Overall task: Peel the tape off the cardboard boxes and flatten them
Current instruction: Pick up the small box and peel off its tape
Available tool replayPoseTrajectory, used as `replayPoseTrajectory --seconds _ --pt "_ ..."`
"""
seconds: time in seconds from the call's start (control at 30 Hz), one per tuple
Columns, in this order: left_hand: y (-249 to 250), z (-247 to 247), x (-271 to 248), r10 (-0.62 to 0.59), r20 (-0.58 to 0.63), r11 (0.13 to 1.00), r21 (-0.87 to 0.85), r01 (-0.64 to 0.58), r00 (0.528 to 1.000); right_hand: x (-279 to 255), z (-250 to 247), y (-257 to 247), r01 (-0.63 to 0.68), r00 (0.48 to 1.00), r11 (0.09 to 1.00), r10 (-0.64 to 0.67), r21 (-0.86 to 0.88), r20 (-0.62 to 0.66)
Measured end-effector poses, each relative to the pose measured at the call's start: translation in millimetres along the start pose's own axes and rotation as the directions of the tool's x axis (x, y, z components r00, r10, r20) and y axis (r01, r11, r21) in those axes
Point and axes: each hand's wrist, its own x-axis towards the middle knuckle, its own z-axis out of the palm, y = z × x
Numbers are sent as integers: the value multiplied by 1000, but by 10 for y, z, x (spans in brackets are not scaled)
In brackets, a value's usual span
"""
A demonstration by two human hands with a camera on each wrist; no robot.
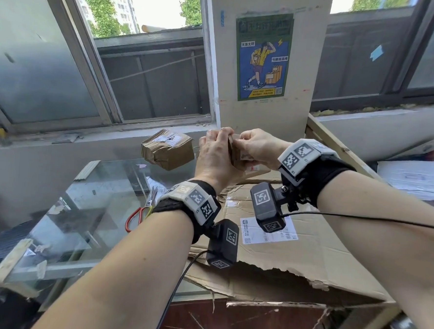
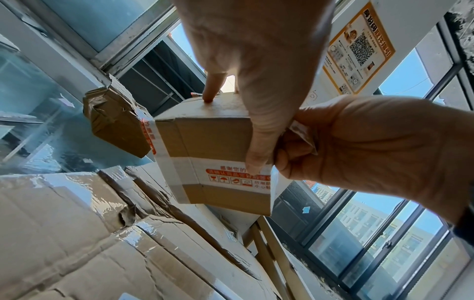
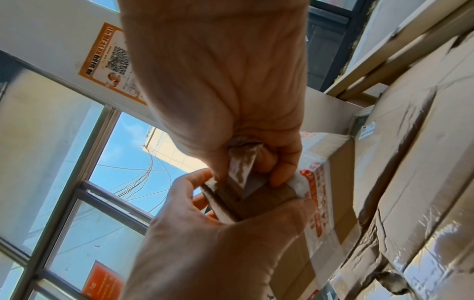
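Your left hand [image 1: 213,151] grips the small box [image 2: 212,154] while your right hand [image 1: 257,147] pinches its half-peeled tape [image 3: 241,166]; 1 taped box [image 1: 168,148] waits far left.

1. The small box [image 2: 215,142] you hold is plain brown cardboard, banded with white tape [image 2: 231,178] printed in orange-red characters and symbols.
2. The taped parcel [image 1: 168,150] by the window is darker brown under glossy clear tape.
3. Your scissors [image 1: 138,214] have red handles.
4. The poster [image 1: 263,56] has a green border, a blue ground and a yellow-shirted figure.
5. Your wrist bands [image 1: 197,200] are white with black square-code markers.
6. The flattened carton [image 1: 304,248] is brown, bearing a white label with black print.
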Motion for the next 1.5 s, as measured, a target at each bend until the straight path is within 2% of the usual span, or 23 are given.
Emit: replayPoseTrajectory --seconds 0.3,0.7,1.13,1.5 --pt "-83 -12 6 -52 -19 997 -64 51 998 -29 -44 19 -3 1000 976 -3 217 25" --pt "-122 -28 28 -97 -23 985 -144 93 995 -2 -101 70 40 999 918 -48 396 10" --pt "-148 -21 52 -103 -46 978 -185 93 994 -8 -122 78 56 998 862 -56 503 -16" --pt "-141 -47 37 -66 -49 975 -217 53 997 12 -138 98 14 996 833 35 553 -77"
